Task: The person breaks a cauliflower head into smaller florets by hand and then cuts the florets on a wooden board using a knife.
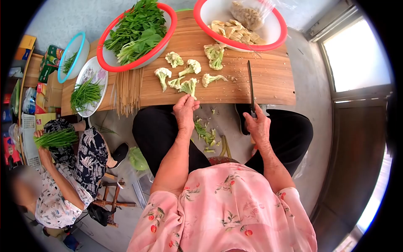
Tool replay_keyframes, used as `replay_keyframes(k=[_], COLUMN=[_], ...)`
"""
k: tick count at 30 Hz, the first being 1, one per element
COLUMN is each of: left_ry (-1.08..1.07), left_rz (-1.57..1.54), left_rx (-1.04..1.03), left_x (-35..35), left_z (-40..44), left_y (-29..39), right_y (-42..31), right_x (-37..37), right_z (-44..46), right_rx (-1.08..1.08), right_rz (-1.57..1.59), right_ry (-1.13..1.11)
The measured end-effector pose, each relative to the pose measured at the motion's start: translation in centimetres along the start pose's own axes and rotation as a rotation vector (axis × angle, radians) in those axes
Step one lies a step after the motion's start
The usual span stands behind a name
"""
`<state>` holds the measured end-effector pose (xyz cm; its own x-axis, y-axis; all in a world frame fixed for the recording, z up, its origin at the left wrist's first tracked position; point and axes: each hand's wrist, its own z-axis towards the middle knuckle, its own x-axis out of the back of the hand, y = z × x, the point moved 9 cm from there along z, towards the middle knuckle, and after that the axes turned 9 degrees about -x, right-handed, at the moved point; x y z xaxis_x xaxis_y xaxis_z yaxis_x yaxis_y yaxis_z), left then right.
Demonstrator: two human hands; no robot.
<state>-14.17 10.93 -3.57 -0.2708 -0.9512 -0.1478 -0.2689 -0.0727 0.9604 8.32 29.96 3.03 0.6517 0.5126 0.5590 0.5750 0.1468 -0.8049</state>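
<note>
My left hand [184, 110] is closed on the stem of a cauliflower floret [189, 87] at the table's front edge. In my right hand [257, 124] is the handle of a knife [251, 80], its dark blade pointing away from me over the wooden table [268, 86]. Several more florets lie on the wood, among them one beside the held piece [163, 76], one further back [174, 59] and one to the right [213, 80]. A larger cauliflower piece [215, 56] rests near the red-rimmed bowl.
A red-rimmed bowl [282, 31] holds pale slices and a bag; another [100, 54] holds leafy greens. Thin sticks [127, 90] overhang the table edge near a plate of green stalks [86, 92]. At left, a seated person holds green stalks [58, 138]. Trimmings [205, 133] litter the floor.
</note>
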Motion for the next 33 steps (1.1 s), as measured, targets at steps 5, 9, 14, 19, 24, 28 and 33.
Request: replay_keyframes(k=[5, 9, 14, 19, 24, 28, 33], left_ry=[-0.017, -0.035, -0.076, -0.097, -0.039, -0.143, -0.140], left_rz=[-0.198, -0.249, -0.157, -0.026, -0.362, -0.304, -0.278], left_rx=[0.039, 0.029, -0.050, -0.249, -0.378, -0.432, -0.504], left_x=[-0.1, 0.3, 0.6, 0.5, 1.1, 2.9, 3.3], left_z=[-0.3, -0.1, -0.1, -0.7, -1.7, -1.1, -1.1], left_y=[1.4, 2.6, 3.8, 6.7, 12.4, 14.3, 19.1], right_y=[0.1, -0.2, -0.2, -1.1, -0.4, -0.8, 0.1], right_x=[-0.2, -0.3, -0.3, -0.2, -0.2, 0.2, 0.2], right_z=[0.1, 0.0, 0.0, 0.0, 0.3, 0.4, 0.8], right_rx=[0.008, -0.008, -0.036, 0.006, 0.018, -0.020, -0.137], right_rz=[0.014, -0.012, 0.041, 0.041, 0.038, 0.094, 0.151], right_ry=[0.007, 0.004, -0.007, 0.011, 0.022, -0.003, -0.056])
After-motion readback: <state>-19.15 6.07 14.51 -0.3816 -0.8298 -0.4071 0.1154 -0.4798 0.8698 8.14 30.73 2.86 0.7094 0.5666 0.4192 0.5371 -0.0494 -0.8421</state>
